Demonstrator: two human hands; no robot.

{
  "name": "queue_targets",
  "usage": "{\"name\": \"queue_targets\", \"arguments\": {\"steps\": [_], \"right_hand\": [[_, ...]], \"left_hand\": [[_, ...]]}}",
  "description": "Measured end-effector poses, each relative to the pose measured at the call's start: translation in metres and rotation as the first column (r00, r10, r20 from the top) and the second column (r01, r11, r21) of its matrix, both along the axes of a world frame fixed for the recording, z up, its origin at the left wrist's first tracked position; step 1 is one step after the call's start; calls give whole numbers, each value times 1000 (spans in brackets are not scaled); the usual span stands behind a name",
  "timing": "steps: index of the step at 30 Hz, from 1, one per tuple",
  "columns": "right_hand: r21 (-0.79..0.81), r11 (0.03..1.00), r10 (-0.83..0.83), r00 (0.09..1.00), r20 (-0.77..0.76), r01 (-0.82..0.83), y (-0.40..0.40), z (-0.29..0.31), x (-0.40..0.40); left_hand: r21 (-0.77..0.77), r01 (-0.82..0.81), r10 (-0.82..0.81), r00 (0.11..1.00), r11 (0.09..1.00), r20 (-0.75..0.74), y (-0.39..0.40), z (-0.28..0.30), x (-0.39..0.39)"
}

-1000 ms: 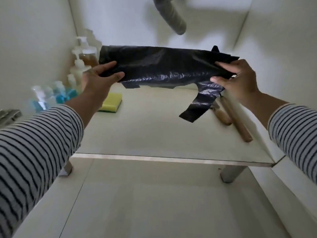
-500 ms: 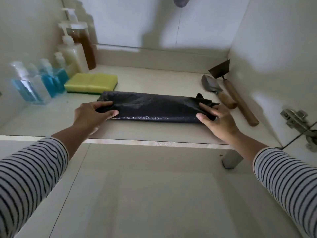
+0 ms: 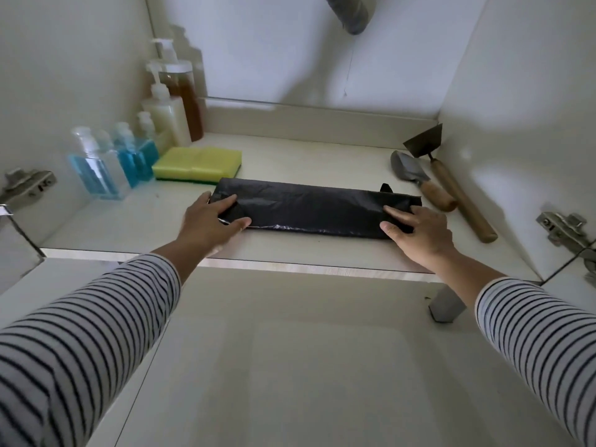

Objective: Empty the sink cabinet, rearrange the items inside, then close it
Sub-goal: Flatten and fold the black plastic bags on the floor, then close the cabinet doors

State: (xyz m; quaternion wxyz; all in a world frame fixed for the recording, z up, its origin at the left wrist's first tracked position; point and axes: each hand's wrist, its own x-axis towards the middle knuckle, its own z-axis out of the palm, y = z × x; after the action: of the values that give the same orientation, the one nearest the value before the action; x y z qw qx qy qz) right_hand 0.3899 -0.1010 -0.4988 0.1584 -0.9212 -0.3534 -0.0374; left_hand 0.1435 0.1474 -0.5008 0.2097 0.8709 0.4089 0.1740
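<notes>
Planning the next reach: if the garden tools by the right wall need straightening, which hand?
Right. The right hand rests on the bag's end just beside the trowel and hoe; the left hand is at the far end.

black bag [image 3: 309,209] | folded flat | cabinet floor [image 3: 322,156], near front edge
</notes>
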Motion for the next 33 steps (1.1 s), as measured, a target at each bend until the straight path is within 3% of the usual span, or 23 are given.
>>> {"name": "queue_targets", "arguments": {"steps": [4,8,14,20,25,28,33], "right_hand": [[-34,999,33,998,62,-31,1,23,-9],[-210,968,169,973,155,-134,1,56,-31],[-417,851,355,935,5,-321,1,93,-83],[-377,807,485,874,-15,-454,1,125,-143],[-235,776,603,798,8,-585,17,165,-196],[-150,702,709,703,54,-696,35,194,-234],[-88,498,863,484,143,-863,68,242,-312]], "left_hand": [[4,-4,4,996,1000,-85,0,13,-5],[79,-5,16,990,997,-138,-8,36,-17],[228,110,-2,904,967,-427,-33,78,-67],[315,39,116,881,948,-459,-59,143,-142],[380,-81,223,912,921,-345,-78,200,-222],[420,-135,283,906,898,-314,-97,231,-271],[484,-268,418,878,833,-233,-126,284,-352]]}}
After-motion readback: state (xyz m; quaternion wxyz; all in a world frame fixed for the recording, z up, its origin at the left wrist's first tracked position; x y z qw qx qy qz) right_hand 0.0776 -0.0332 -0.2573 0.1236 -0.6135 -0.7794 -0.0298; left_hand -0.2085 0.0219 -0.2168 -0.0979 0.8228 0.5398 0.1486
